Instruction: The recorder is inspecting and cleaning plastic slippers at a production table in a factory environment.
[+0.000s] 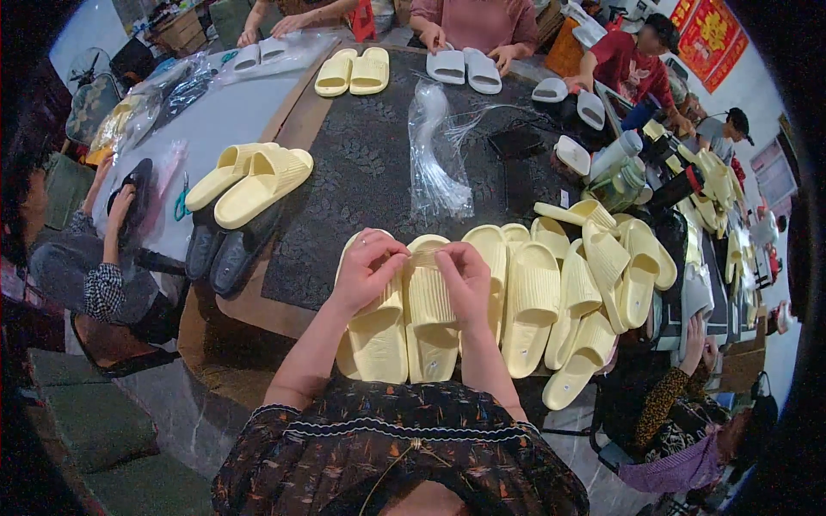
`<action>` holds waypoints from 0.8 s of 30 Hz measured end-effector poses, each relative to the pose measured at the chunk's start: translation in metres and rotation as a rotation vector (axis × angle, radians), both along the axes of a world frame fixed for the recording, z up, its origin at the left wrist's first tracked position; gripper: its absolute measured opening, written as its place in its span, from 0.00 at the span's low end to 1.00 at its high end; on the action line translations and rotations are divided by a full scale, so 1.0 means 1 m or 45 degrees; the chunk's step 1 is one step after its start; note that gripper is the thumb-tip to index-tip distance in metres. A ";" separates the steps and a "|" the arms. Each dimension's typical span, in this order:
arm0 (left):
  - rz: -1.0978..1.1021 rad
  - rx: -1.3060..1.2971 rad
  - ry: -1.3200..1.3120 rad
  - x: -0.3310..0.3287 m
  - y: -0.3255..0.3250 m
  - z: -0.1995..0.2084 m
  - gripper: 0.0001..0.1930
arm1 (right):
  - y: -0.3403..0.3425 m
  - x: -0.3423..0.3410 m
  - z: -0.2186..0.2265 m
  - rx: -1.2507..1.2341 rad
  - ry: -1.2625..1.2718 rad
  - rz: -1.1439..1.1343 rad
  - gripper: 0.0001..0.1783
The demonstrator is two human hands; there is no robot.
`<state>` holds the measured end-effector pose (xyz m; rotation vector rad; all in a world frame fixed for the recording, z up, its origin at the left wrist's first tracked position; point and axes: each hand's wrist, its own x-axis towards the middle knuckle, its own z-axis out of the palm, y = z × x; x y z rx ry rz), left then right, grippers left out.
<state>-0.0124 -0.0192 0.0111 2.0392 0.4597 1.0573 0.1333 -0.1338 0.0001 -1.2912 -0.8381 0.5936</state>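
Two pale yellow ribbed slide slippers lie side by side right in front of me: the left slipper under my left hand and the right slipper between my hands. Thumb and fingers of my left hand are pinched together above the ribbed straps. My right hand makes a similar pinch at the strap of the right slipper, a short gap away. Whatever thin thing the fingertips hold is too small to make out. Beyond my hands lies a clear plastic bag with a bundle of thin clear strands spilling out.
More loose yellow slippers crowd to my right. At the left a yellow pair rests on black slippers. Across the dark patterned table are another yellow pair, grey slippers and a jar. Several people work around it.
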 end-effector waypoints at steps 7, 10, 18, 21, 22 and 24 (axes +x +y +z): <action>0.024 -0.215 -0.082 -0.007 0.007 -0.003 0.04 | -0.022 -0.014 0.032 0.208 -0.691 -0.459 0.07; -0.045 -0.765 -0.249 -0.014 0.008 -0.002 0.05 | -0.049 -0.021 0.033 0.207 -0.755 -0.285 0.03; -0.059 -0.894 -0.319 -0.018 0.008 0.004 0.05 | -0.084 -0.043 0.021 -0.198 -0.895 0.029 0.10; -0.073 -0.932 -0.368 -0.013 0.002 0.019 0.05 | -0.078 -0.049 0.020 -0.260 -1.036 0.037 0.15; 0.019 -0.936 -0.382 -0.012 -0.001 0.022 0.05 | -0.076 -0.050 0.017 -0.350 -1.117 0.070 0.17; 0.056 -0.937 -0.379 -0.013 -0.006 0.030 0.05 | -0.066 -0.053 0.015 -0.689 -1.229 0.162 0.23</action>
